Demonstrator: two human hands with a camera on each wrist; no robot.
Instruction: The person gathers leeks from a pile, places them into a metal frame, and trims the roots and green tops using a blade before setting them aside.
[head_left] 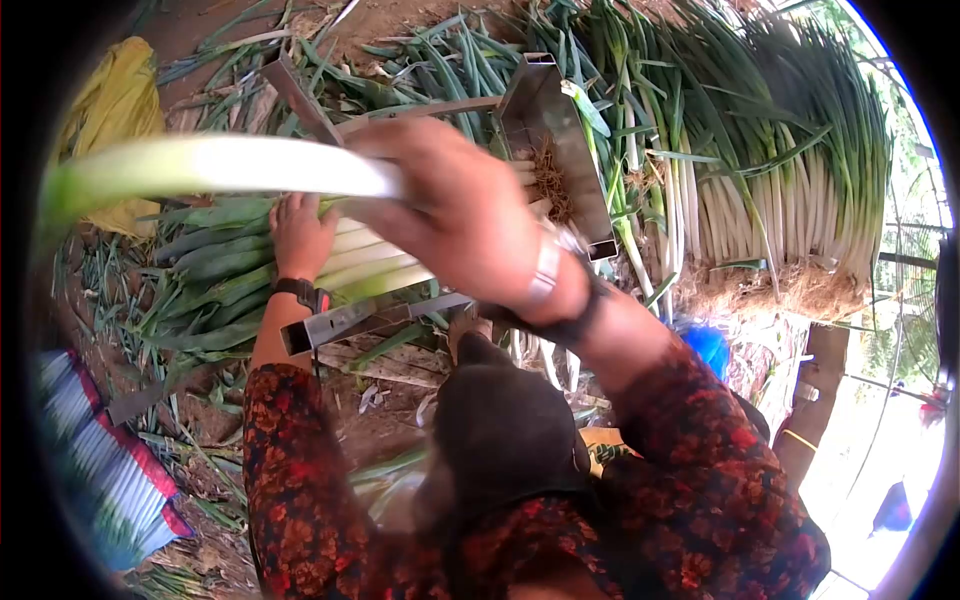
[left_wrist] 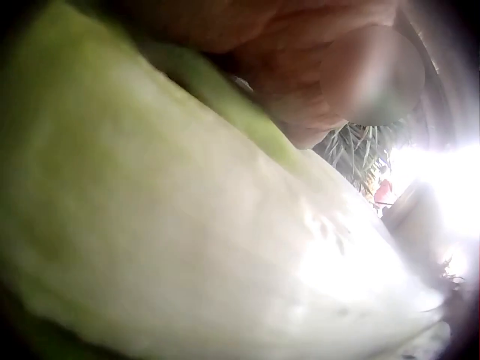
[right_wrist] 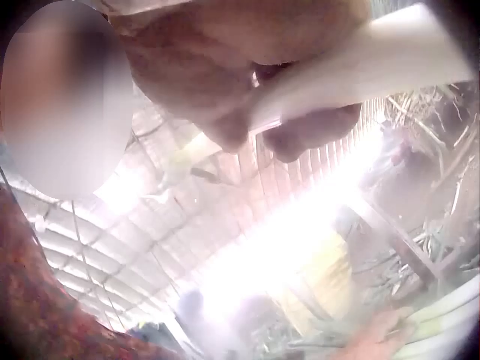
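Seemingly midway: the right hand (head_left: 455, 215) grips one leek (head_left: 250, 166), the left hand (head_left: 301, 240) rests fingers-spread on the centre-left pile (head_left: 225, 262), and upper-right leeks (head_left: 765, 205) await.

In the metal frame (head_left: 318, 328) lie leeks (head_left: 365, 262), roots (head_left: 550, 182) at the right end, leaves (head_left: 215, 262) past the left. Right of it is a leek row (head_left: 775, 205), roots near. Leaf scraps (head_left: 105, 285) lie left; a sack (head_left: 128, 105) is far left.

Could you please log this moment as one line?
right hand: grips raised leek | left hand: rests on laid leeks in metal frame | right side: leek row
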